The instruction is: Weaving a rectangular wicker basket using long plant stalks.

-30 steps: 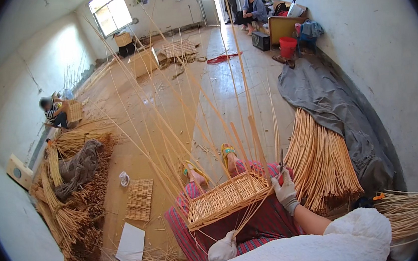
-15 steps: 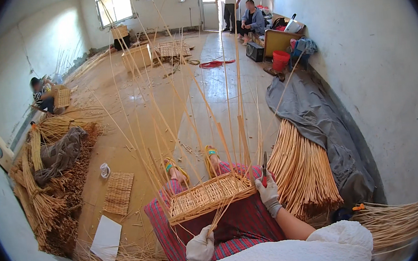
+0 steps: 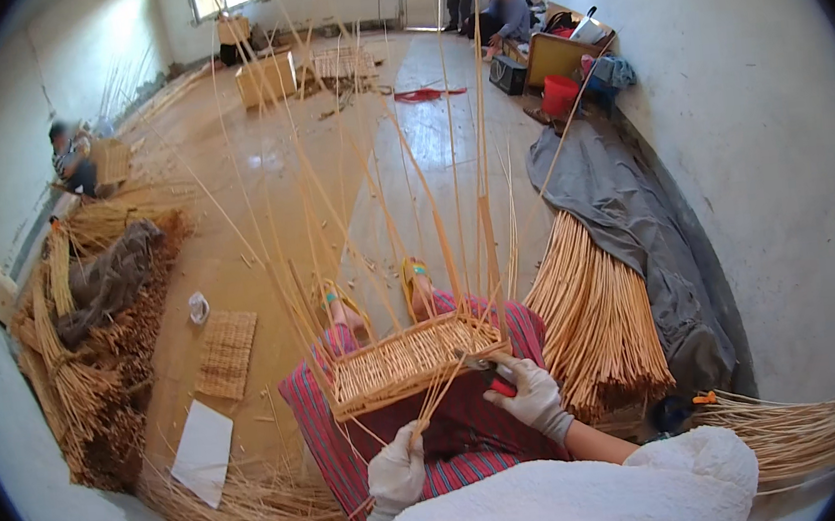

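A shallow rectangular wicker basket (image 3: 391,401) rests on my lap over a red and blue striped cloth (image 3: 320,434). Long upright canes (image 3: 441,243) rise from its sides. Below its front edge, my gloved left hand (image 3: 396,472) is closed around several thin wicker strands (image 3: 439,395) that run up toward the front rim. My gloved right hand (image 3: 533,397) grips red-handled pruning shears (image 3: 501,385) by the basket's front right corner. The shears' tips point left, close to the strands; whether they touch cannot be made out.
Bundled canes (image 3: 599,313) lie at right under a grey cloth (image 3: 627,240); more stacked canes (image 3: 77,374) stand at left. A woven panel (image 3: 227,355) and white sheet (image 3: 203,452) lie on the floor. A person (image 3: 74,163) sits far left; two others are near the far door.
My right hand has swung left with the shears, which pointed upward and now point toward the strands. My left hand still holds the strands. The whole view has tilted slightly down.
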